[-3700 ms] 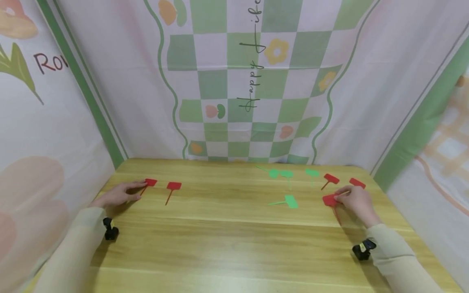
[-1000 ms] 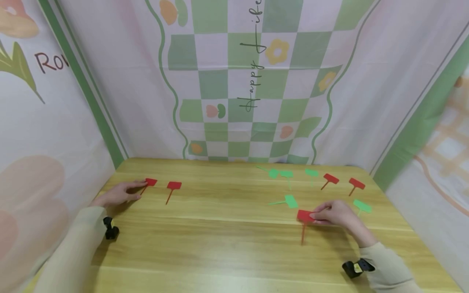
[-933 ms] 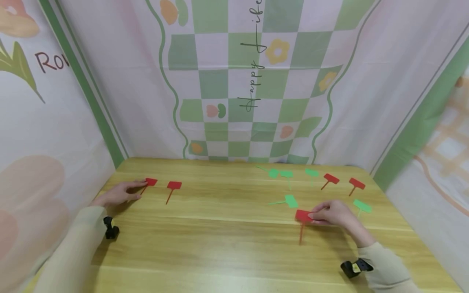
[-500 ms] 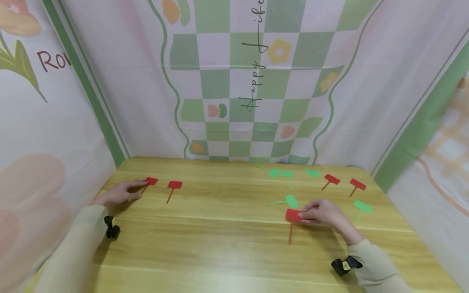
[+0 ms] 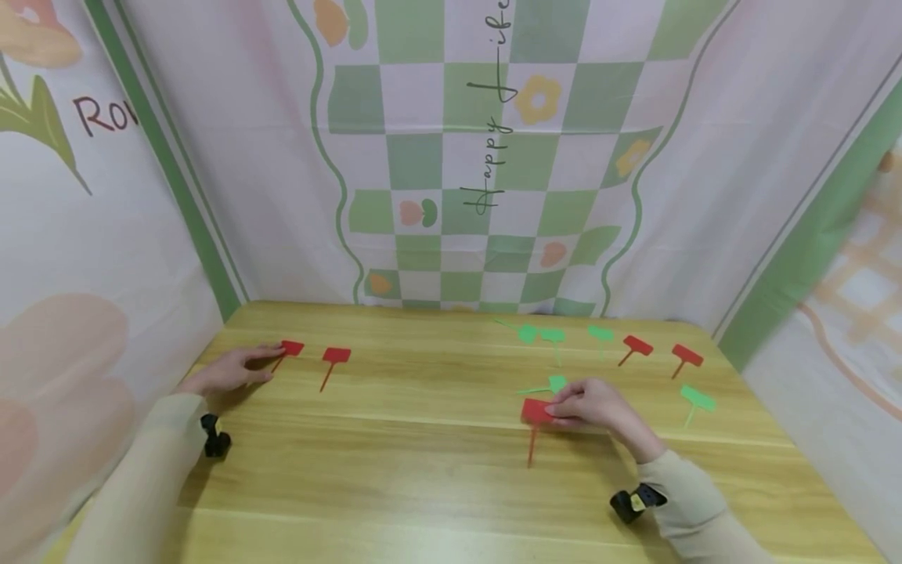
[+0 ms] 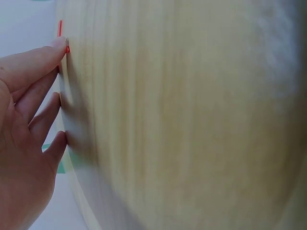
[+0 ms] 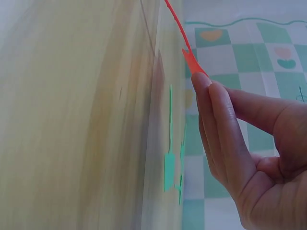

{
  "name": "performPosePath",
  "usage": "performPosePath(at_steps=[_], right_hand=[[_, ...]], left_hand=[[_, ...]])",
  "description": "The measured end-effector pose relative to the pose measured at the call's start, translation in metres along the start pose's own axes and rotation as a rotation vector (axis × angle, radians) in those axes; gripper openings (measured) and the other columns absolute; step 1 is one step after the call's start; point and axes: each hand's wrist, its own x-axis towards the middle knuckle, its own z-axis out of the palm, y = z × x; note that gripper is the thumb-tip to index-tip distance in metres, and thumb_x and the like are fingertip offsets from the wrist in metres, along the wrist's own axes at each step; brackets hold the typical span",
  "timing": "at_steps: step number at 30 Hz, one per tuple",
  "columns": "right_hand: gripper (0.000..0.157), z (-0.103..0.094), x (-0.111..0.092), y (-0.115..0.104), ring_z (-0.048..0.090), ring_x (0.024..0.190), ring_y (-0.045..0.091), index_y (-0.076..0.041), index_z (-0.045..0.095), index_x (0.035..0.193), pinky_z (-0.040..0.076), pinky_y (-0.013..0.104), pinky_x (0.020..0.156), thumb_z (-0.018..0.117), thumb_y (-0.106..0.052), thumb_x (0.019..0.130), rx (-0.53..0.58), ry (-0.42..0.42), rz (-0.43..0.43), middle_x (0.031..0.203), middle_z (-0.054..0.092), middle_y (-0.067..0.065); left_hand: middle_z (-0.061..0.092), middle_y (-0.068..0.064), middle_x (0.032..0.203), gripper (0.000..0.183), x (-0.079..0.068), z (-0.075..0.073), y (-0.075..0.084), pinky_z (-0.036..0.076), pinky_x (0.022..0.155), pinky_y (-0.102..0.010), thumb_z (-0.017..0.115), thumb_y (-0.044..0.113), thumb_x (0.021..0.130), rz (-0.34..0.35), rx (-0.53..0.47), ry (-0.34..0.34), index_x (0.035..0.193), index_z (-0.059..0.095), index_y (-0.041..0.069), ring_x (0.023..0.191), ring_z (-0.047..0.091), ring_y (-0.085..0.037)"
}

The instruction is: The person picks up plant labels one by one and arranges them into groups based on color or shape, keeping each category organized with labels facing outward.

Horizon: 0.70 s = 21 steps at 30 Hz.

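1. R hand [image 5: 595, 405] pinches the red tag [image 5: 537, 410] by its flag end, fingertips [image 7: 206, 84] clamped on the edge; stem hangs toward me, just over the table [image 5: 423, 470], near mid-right.
2. L hand [image 5: 224, 374] lies flat w/ straight fingers on the wood, index tip touching the stem of a red tag at far left [image 5: 290, 348]; holds nothing.
3. Next to that one, a second red tag [image 5: 335, 356]. Behind the R hand a green tag [image 5: 557, 383], partly hidden; further back more green tags [image 5: 552, 335], two red ones [image 5: 636, 345] and a lone green tag [image 5: 698, 398] at right.
4. Risk, as I judge it: the grip is thin, on one edge only, so the tag could twist or slip if I move fast; the dangling stem may snag on the wood & flip it. The sleeve could sweep the green tag close behind.
5. Writing: backdrop reads "Happy", then script letters cut off at the top; left cloth shows "Ro…", rest out of frame. No brand seen.
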Motion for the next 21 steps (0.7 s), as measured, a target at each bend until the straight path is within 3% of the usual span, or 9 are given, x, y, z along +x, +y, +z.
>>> performPosePath(at_steps=[4,13,18,21], right_hand=[[0.031,0.008,0.005,-0.007,0.068,0.063,0.012,0.006,0.065,0.101,0.057,0.026,0.062,0.074,-0.017,0.081,-0.012,-0.006,-0.007,0.072,0.070,0.002],[0.028,0.027,0.019,-0.020,0.062,0.071,0.013,-0.005,0.070,0.090,0.051,0.030,0.071,0.078,-0.028,0.077,-0.229,0.049,-0.063,0.080,0.069,0.002],[0.028,0.037,0.028,-0.027,0.063,0.080,0.016,-0.006,0.071,0.091,0.051,0.034,0.077,0.079,-0.029,0.076,-0.255,0.047,-0.081,0.089,0.070,0.005],[0.025,0.043,0.032,-0.032,0.064,0.075,0.013,-0.005,0.071,0.091,0.052,0.031,0.074,0.078,-0.025,0.077,-0.224,0.037,-0.088,0.087,0.070,0.005]], left_hand=[[0.027,-0.027,0.151,0.057,0.000,0.000,0.000,0.022,0.105,-0.069,0.059,0.025,0.094,-0.002,0.010,0.004,0.141,0.040,-0.001,0.136,0.018,-0.054],[0.028,-0.029,0.149,0.056,0.000,-0.001,0.004,0.022,0.105,-0.068,0.060,0.023,0.094,0.002,0.016,0.011,0.140,0.041,-0.001,0.135,0.019,-0.054],[0.029,-0.029,0.149,0.055,-0.001,-0.001,0.006,0.023,0.105,-0.068,0.060,0.022,0.094,0.005,0.011,0.009,0.139,0.042,-0.003,0.135,0.020,-0.054],[0.029,-0.028,0.149,0.055,-0.002,-0.001,0.007,0.023,0.105,-0.067,0.060,0.021,0.093,0.006,0.005,0.011,0.139,0.042,-0.003,0.135,0.021,-0.053]])
